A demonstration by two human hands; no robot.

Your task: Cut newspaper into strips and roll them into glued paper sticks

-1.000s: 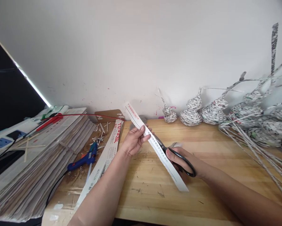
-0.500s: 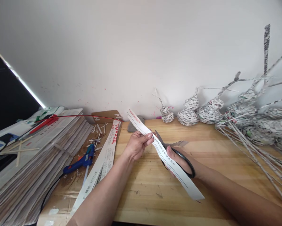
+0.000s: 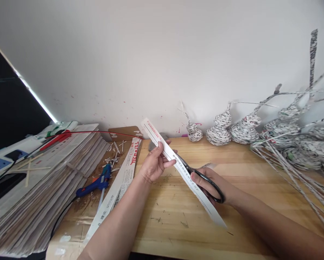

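My left hand (image 3: 154,163) pinches a long white paper strip (image 3: 187,177) printed with red and black characters. The strip slants from the upper left down to the lower right above the table. Black-handled scissors (image 3: 208,182) are in my right hand (image 3: 214,182), its thumb and fingers closed round the handles. Their blades point up and left, along the strip's upper edge by my left fingers. Whether the blades are biting into the paper I cannot tell.
Woven newspaper gourds (image 3: 218,128) line the wall, with rolled paper sticks (image 3: 297,180) at right. On the left are a stack of newspapers (image 3: 69,173), a blue glue gun (image 3: 96,182), a folded newspaper strip (image 3: 129,162) and paper scraps (image 3: 114,153) on cardboard. A grey stone (image 3: 152,145) lies behind the strip.
My left hand has shifted slightly left and down along the strip. The scissors, spread a little before, now look more closed and lie along the paper's edge. The view has turned slightly left.
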